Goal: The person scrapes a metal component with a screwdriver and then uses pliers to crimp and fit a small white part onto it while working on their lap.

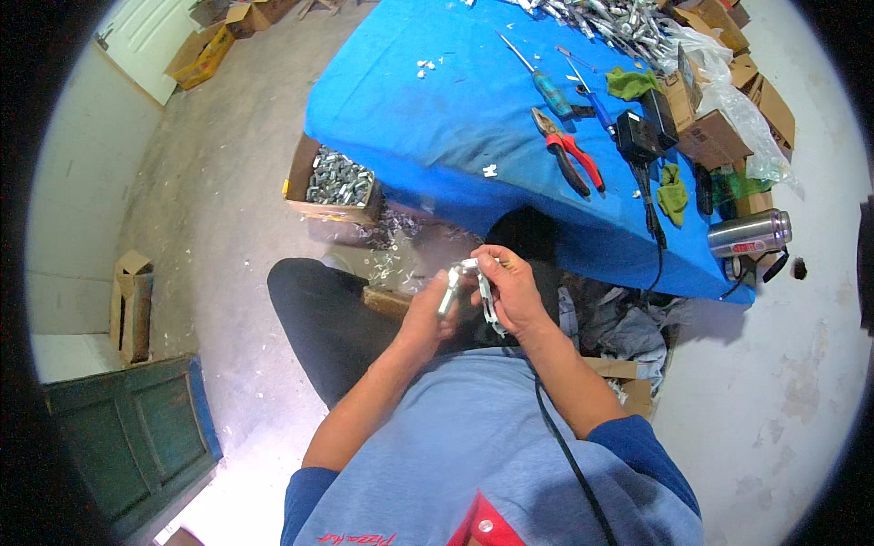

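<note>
My left hand (424,314) is closed around a short silvery metal cylinder (449,298), held in front of my lap. Close beside it on the right, my right hand (517,289) pinches a pale, narrow, bent strip-like piece (489,305) that hangs down from its fingers. The upper ends of the two pieces meet or nearly meet between my fingertips; whether they are joined I cannot tell. Fingers partly hide both pieces. Below and beyond my hands are my dark trouser legs (314,314).
A blue-covered table (410,118) stands ahead, holding red-handled pliers (572,155), a teal screwdriver (549,91), a black power adapter (637,136), a steel flask (751,233) and a heap of metal pieces (610,23). A cardboard box (339,212) of small metal parts sits at its left; scraps litter the floor.
</note>
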Motion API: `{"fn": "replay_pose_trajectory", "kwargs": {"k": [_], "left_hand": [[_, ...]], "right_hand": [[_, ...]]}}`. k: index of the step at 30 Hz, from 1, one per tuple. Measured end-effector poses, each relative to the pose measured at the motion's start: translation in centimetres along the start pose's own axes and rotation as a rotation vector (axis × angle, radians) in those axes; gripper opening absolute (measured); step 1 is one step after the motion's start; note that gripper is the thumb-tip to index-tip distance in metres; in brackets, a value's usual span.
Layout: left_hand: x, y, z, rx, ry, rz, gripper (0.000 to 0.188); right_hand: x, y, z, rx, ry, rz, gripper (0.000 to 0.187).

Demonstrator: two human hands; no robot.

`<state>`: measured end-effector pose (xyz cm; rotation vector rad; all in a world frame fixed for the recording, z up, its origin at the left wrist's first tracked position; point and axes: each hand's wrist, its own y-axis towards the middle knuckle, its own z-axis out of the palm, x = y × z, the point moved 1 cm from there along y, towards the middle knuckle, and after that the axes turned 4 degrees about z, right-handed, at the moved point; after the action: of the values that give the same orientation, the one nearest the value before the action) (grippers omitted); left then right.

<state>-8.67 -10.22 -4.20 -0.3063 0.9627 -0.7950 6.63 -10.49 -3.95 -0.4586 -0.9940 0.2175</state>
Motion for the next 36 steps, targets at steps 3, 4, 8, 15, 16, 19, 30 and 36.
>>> {"fn": "replay_pose_trajectory", "kwargs": {"k": [3,4,8,15,16,19,30,36], "left_hand": [[-0.1,-0.1,0.3,0.102,-0.075,-0.034,0.051],[-0.1,-0.2,0.3,0.122,-0.097,-0.05,0.052],[-0.1,-0.5,0.2,0.215,-0.139,-0.067,0.057],[0.3,-0.5,0.4,0.266,-0.24,-0.118,0.059],[0.4,-0.5,0.5,0.269,-0.225,-0.116,0.059],[0.5,-0.5,0.5,0.263,-0.241,-0.145,0.059],[1.3,0.1,0.5,0.165,-0.18,-0.152,0.059],[1.6,0.5,-0.1,0.243,-0.231,-0.174,0.06]], "right_hand": [[0.2,0.8,-1.5,0.103,0.086,0.111,0.027],[0.3,0.9,-1.8,0.143,0.143,0.137,0.027],[1.2,0.3,-1.8,0.192,0.282,0.22,0.027],[1.5,-0.3,-2.4,0.286,0.332,0.15,0.026],[1.7,-0.6,-2.5,0.278,0.334,0.138,0.026],[2.0,-1.1,-2.8,0.205,0.317,0.103,0.024],[2.2,-2.5,-2.5,0.275,0.264,-0.013,0.026],[1.9,-2.7,-2.8,0.257,0.063,-0.118,0.031]]}}
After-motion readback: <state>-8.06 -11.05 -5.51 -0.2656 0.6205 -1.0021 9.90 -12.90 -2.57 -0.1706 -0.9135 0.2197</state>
